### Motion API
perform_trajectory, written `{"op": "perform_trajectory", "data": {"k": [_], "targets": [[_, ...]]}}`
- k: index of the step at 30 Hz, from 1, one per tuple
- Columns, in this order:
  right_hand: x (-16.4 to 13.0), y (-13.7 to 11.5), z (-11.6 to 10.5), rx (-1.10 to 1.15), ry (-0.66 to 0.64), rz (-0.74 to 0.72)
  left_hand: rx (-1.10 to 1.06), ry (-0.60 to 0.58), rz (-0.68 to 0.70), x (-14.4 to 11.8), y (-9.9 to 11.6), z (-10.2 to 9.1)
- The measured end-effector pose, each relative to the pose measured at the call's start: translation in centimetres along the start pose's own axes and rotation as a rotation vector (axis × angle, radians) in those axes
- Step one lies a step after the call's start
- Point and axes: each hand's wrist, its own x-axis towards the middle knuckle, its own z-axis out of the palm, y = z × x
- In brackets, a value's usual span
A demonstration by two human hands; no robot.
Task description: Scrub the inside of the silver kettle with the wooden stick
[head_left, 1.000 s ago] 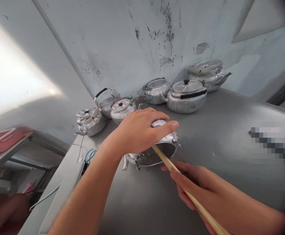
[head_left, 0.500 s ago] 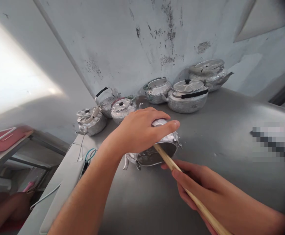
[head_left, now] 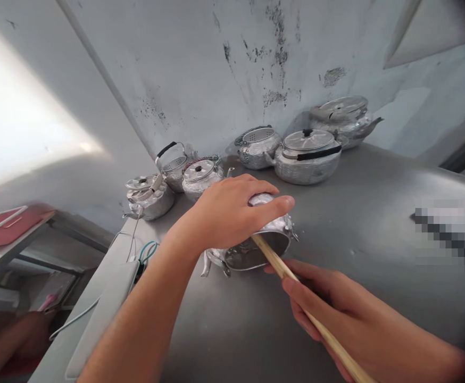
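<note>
Half-spread left hand (head_left: 232, 215) holds the tipped kettle (head_left: 247, 256) beneath it, right hand (head_left: 328, 298) curled round a stick (head_left: 274, 259) inside

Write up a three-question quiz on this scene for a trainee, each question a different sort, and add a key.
1. Multiple choice: Which hand grips the wooden stick that reaches into the tipped kettle?
A) left
B) right
C) neither
2. True or false: The stick enters the tipped kettle through its spout.
3. Count: How many other kettles can be seen on the table?

Key:
1. B, the right hand; the left hand lies over the tipped kettle.
2. False; it goes in through the wide opening.
3. Six.
</note>
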Motion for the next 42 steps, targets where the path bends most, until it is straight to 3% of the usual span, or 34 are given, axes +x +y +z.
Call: {"op": "perform_trajectory", "data": {"k": [4, 9, 20, 25, 33, 42], "targets": [[0.0, -0.21, -0.07, -0.016, -0.012, 0.065, -0.006, -0.002, -0.011, 0.01, -0.01, -0.02], [-0.01, -0.33, -0.21, 0.008, 0.018, 0.012, -0.001, 0.001, -0.005, 0.0, -0.02, -0.05], [-0.14, -0.39, 0.02, 0.025, -0.016, 0.088, 0.0, -0.001, -0.005, 0.01, 0.04, -0.08], [-0.15, -0.39, -0.14, 0.01, 0.0, 0.003, 0.011, 0.002, -0.003, -0.02, 0.01, -0.03], [0.06, -0.48, -0.21, -0.022, -0.007, -0.012, 0.004, 0.005, -0.003, 0.07, 0.01, 0.02], [-0.1, -0.7, -0.14, -0.035, -0.004, 0.081, -0.01, 0.002, -0.003, -0.05, -0.04, -0.03]]}}
